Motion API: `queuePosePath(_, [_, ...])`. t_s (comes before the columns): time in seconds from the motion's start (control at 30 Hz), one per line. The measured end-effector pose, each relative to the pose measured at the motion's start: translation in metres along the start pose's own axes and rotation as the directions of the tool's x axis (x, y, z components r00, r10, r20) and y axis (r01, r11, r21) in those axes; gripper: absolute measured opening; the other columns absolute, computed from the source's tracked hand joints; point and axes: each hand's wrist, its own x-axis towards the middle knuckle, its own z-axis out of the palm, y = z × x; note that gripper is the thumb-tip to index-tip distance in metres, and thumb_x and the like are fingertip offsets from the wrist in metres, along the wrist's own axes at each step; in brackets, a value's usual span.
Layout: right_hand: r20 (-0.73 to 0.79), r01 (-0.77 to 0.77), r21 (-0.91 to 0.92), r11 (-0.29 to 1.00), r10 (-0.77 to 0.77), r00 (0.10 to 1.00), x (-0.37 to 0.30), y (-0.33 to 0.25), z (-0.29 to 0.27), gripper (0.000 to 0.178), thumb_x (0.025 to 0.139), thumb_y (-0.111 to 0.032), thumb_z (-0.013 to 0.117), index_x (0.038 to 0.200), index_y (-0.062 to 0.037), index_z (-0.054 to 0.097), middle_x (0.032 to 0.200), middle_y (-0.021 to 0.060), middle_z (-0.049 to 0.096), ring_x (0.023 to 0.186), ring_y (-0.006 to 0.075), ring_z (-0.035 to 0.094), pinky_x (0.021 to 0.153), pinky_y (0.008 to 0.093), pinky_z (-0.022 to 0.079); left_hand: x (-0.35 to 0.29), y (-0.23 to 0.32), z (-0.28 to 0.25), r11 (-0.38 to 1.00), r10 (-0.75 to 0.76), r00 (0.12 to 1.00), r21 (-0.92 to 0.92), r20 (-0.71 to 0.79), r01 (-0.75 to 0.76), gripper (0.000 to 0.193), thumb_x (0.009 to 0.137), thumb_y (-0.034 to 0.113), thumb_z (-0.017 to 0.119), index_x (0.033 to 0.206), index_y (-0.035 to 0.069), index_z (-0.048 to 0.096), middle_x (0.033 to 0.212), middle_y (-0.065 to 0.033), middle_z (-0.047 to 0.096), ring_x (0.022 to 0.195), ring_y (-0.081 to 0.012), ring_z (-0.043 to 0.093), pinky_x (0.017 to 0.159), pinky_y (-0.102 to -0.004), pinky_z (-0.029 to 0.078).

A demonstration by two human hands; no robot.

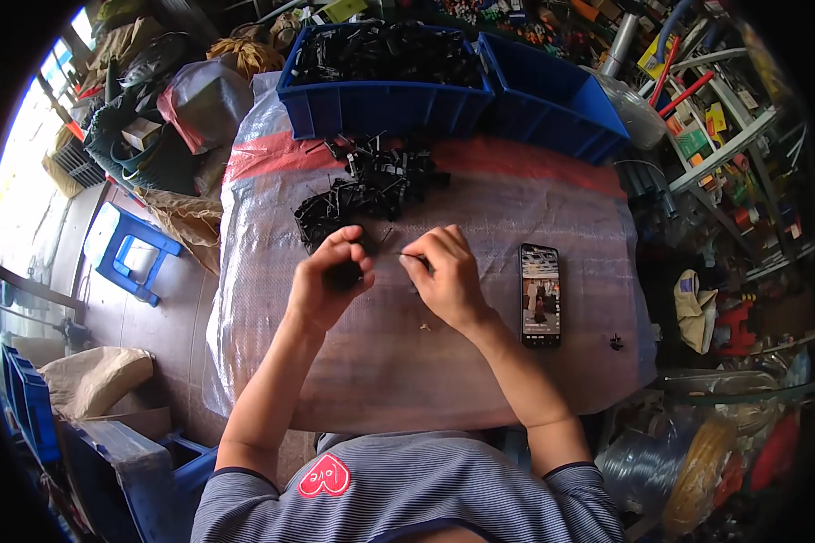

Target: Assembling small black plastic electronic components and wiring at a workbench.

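Note:
My left hand [328, 279] is curled, palm up, around a dark black part [342, 274] whose exact kind I cannot make out. Close by on the right, my right hand [445, 276] has its thumb and forefinger pinched together; a thin dark tip shows there, too small to name. The two hands are apart, both above a table covered with woven plastic sheeting [407, 380]. Just beyond them lies a heap of black plastic parts [371, 181] with thin metal pins sticking out. One tiny pale bit [426, 327] lies on the sheeting nearer to me.
A blue bin [380, 110] heaped with black parts stands at the far edge, and a second blue bin [552, 118] adjoins it. A phone [541, 297] with a lit screen lies right of my hands. Small black pieces [617, 343] sit farther right. A blue stool [129, 253] stands left.

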Motion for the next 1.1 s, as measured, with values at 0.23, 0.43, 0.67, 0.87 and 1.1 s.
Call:
queuePosePath(0.23, [-0.247,-0.135,0.383,0.914,0.242,0.938,-0.016,-0.011,-0.009,0.009,0.084,-0.004,0.057,0.092,-0.0017,0.056,0.085,0.0058,0.059,0.068,0.0093,0.055,0.058,0.0204,0.044,-0.017,-0.047,0.039,0.734,0.066,0.998,0.678,-0.012,-0.04,0.021,0.077,0.011,0.066,0.095,0.001,0.059,0.074,-0.0025,0.057,0.068,-0.0088,0.054,0.063,-0.0223,0.043])
queuePosePath(0.43, [-0.284,-0.151,0.372,0.916,0.267,0.921,-0.02,-0.02,-0.002,0.017,0.081,-0.006,0.062,0.098,-0.0035,0.058,0.081,0.0043,0.059,0.07,0.0105,0.056,0.055,0.0206,0.042,-0.023,-0.054,0.04,0.669,0.173,0.984,0.737,-0.029,-0.096,0.022,0.077,0.014,0.068,0.095,0.003,0.061,0.073,0.001,0.057,0.069,-0.0063,0.052,0.064,-0.0207,0.041])
queuePosePath(0.67, [-0.09,-0.238,0.453,0.859,0.31,0.946,-0.018,-0.024,-0.012,0.008,0.083,-0.009,0.061,0.09,-0.0049,0.061,0.089,0.0039,0.058,0.073,0.0096,0.053,0.056,0.0204,0.042,-0.02,-0.046,0.036,0.622,0.278,0.96,0.758,0.021,-0.197,0.019,0.08,0.013,0.065,0.094,-0.001,0.063,0.083,0.0002,0.052,0.075,-0.0068,0.05,0.065,-0.0203,0.041])
queuePosePath(0.87, [0.091,-0.35,0.56,0.751,0.364,0.927,-0.017,-0.022,-0.015,0.009,0.084,-0.011,0.06,0.091,-0.0044,0.061,0.092,0.0028,0.057,0.08,0.0084,0.053,0.06,0.0201,0.042,-0.02,-0.045,0.033,0.555,0.339,0.939,0.795,0.053,-0.246,0.02,0.078,0.006,0.065,0.097,-0.001,0.062,0.083,-0.0022,0.054,0.076,-0.008,0.051,0.066,-0.0206,0.041])
queuePosePath(1.1, [0.547,-0.552,0.827,-0.107,0.378,0.747,-0.037,0.006,0.003,0.013,0.087,-0.012,0.054,0.096,-0.0016,0.056,0.095,0.0043,0.059,0.086,0.0081,0.054,0.08,0.0199,0.04,-0.021,-0.044,0.04,0.198,0.463,0.831,0.878,0.307,-0.435,0.025,0.074,-0.001,0.065,0.099,-0.001,0.063,0.089,-0.0073,0.057,0.08,-0.0132,0.057,0.068,-0.0232,0.046])
